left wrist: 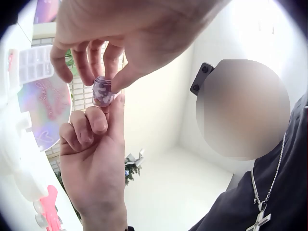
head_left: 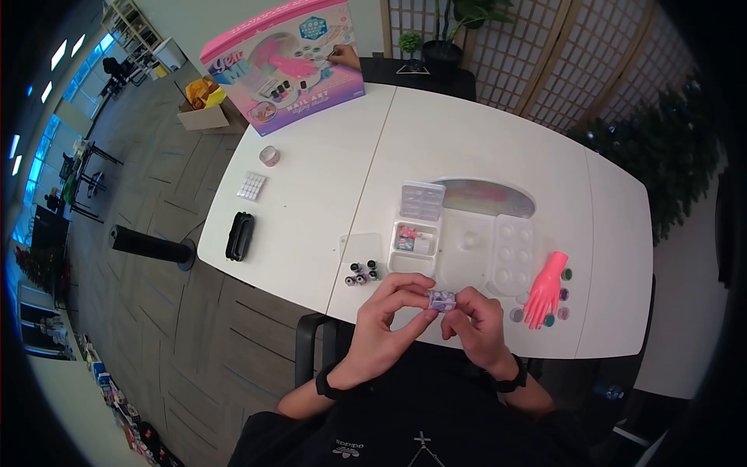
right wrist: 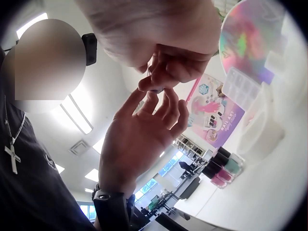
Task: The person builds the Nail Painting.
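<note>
"Patterned cylinder [head_left: 442,300]: state position and finish."

"Raised at the near edge of the white tray [head_left: 454,258], between both hands. Body short and round-walled; surface purple with pale, cloud-shaped patches."

"State of the fingers?"

"Left hand [head_left: 383,323]: thumb and fingers set narrow, pinching the cylinder. Right hand [head_left: 484,333]: thumb and curled fingers gripping the opposite end."

"Describe the tray."

"Smooth, moulded, plastic-looking. Rectangular compartments form its left section; circular recesses line its right section. An iridescent panel [head_left: 486,201] with a curved rim stands at its far side."

"Items left of the tray?"

"Small polish bottles [head_left: 373,275], grouped on the smooth white bench [head_left: 459,132]. Walls see-through, contents coloured, caps dark and cylindrical."

"Items right of the tray?"

"A pink model hand [head_left: 549,288], smooth, with slender separate digits. Small round pots [head_left: 566,274] in green, purple and other tones lie around it, just beside its edge."
</note>
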Available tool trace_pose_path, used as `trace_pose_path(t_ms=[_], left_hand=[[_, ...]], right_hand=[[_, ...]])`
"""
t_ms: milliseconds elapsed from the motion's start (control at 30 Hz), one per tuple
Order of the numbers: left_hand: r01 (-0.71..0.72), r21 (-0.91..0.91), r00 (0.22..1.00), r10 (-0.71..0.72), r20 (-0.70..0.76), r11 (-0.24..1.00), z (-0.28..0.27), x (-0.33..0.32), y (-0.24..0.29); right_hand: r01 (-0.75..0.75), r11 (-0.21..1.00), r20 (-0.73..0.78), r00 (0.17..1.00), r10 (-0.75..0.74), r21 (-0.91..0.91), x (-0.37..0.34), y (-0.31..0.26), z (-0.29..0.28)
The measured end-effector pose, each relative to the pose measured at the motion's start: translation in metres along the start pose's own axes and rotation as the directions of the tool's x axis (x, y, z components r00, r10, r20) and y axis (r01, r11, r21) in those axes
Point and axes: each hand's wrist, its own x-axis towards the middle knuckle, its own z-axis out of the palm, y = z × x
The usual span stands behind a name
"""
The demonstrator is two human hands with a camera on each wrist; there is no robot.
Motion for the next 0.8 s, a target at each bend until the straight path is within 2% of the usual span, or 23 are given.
trace_pose_path(t_ms=[200,300,400,600,800], left_hand=[[-0.088,0.17,0.995,0.093,-0.02,0.982,0.002,0.001,0.002],[-0.207,0.317,0.976,0.217,0.002,0.926,0.0,0.004,0.001],[-0.24,0.379,0.968,0.25,0.023,0.894,-0.001,0.005,0.0],[-0.261,0.438,0.961,0.274,0.034,0.86,0.0,0.005,0.0],[-0.213,0.391,0.975,0.218,0.032,0.896,0.002,0.003,0.005]], right_hand=[[-0.192,0.942,0.026,0.981,0.192,0.275,0.0,-0.019,-0.001],[-0.255,0.902,0.036,0.965,0.259,0.348,0.002,-0.02,-0.002],[-0.282,0.86,0.037,0.955,0.295,0.426,0.003,-0.012,-0.004],[-0.255,0.884,-0.011,0.96,0.281,0.392,0.001,-0.011,0.002],[-0.168,0.946,-0.095,0.975,0.201,0.278,-0.001,-0.015,0.009]])
